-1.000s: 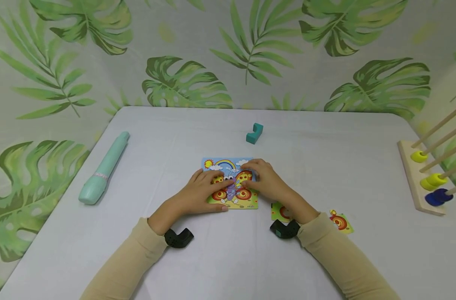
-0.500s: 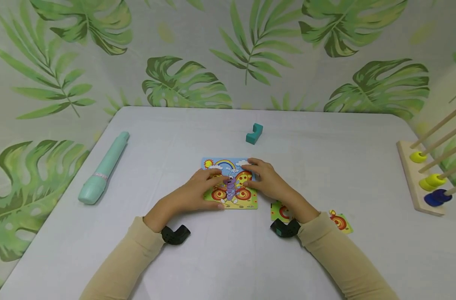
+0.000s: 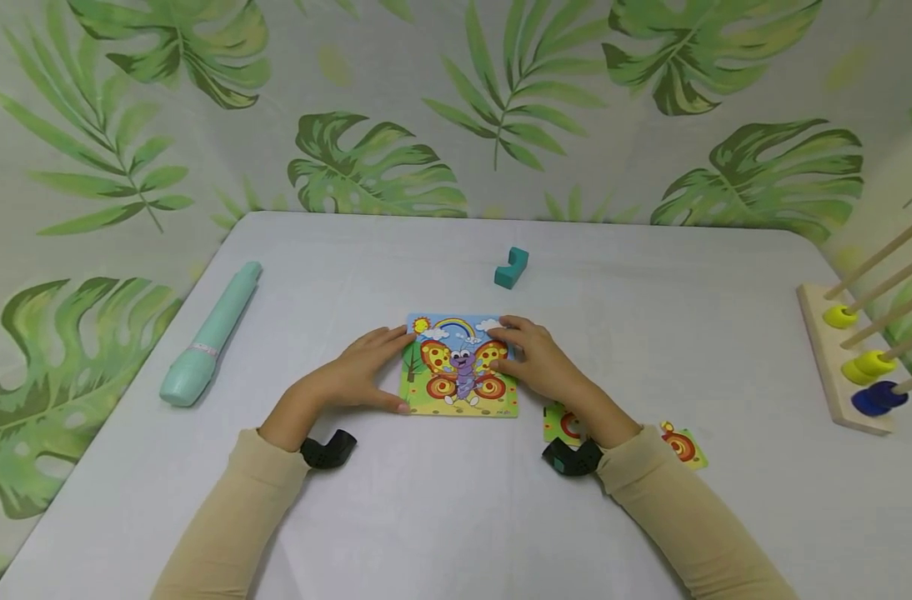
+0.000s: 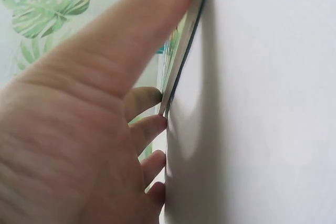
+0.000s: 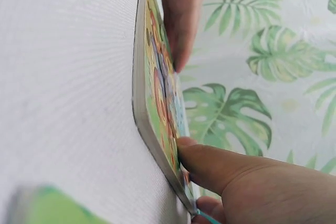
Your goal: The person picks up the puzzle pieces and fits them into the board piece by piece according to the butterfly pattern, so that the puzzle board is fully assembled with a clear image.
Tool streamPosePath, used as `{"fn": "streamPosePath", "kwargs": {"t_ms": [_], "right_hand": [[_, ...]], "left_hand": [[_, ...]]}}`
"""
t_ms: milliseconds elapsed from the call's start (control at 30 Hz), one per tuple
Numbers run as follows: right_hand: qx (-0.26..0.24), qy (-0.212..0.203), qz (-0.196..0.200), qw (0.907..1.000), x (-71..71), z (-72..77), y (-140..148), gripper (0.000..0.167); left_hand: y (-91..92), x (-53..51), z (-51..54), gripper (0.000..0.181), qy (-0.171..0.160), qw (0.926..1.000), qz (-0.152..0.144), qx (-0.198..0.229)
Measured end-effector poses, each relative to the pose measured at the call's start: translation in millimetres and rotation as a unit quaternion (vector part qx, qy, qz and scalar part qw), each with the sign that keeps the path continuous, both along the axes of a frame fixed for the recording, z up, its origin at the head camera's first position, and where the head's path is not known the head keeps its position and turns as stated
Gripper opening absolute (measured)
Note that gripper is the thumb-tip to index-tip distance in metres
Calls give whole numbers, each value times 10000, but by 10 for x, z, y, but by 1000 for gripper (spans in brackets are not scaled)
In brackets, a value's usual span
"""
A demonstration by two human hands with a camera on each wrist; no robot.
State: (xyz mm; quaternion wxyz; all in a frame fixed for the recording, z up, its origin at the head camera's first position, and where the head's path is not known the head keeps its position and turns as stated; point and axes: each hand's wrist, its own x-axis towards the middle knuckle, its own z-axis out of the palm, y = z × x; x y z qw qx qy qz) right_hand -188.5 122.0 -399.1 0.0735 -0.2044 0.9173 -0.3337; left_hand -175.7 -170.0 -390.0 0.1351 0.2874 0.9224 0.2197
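Note:
A square butterfly puzzle (image 3: 463, 379) with a rainbow and sun lies on the white table. My left hand (image 3: 343, 379) is spread along its left side, thumb at the near corner and fingers towards the far one. In the left wrist view, the thumb (image 4: 126, 30) touches the board's edge and the other fingertips reach down beside it. My right hand (image 3: 542, 358) rests on the puzzle's right part. Its thumb (image 5: 205, 163) lies on the picture in the right wrist view; the other fingers are at the far right corner, partly hidden.
A loose puzzle piece (image 3: 561, 423) lies partly under the right forearm, another piece (image 3: 683, 443) right of it. Behind the puzzle is a teal block (image 3: 512, 268). A mint-green microphone-like object (image 3: 210, 337) lies left; a wooden peg stand (image 3: 839, 367) with rings stands right.
My left hand has moved left off the butterfly to the puzzle's left edge, uncovering the left wing and a tree. The right hand stays in place on the puzzle.

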Motion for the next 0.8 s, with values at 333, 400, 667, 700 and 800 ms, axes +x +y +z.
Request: {"fn": "streamPosePath", "kwargs": {"t_ms": [333, 400, 667, 700, 800], "right_hand": [[-306, -437, -52, 9986, 7, 148, 37, 50], [-420, -592, 13, 9974, 28, 241, 64, 51], [-747, -13, 458, 9962, 250, 638, 256, 57], [-745, 68, 458, 9961, 292, 663, 295, 58], [-714, 248, 461, 9961, 426, 683, 433, 61]], "left_hand": [[23, -11, -58, 103, 219, 9997, 55, -29], [25, -10, -54, 102, 192, 9998, 65, -14], [27, 5, -31, 102, 87, 9999, 109, 3], [26, 5, -33, 102, 87, 9999, 113, -1], [22, 0, -46, 102, 86, 9999, 114, 17]]}}
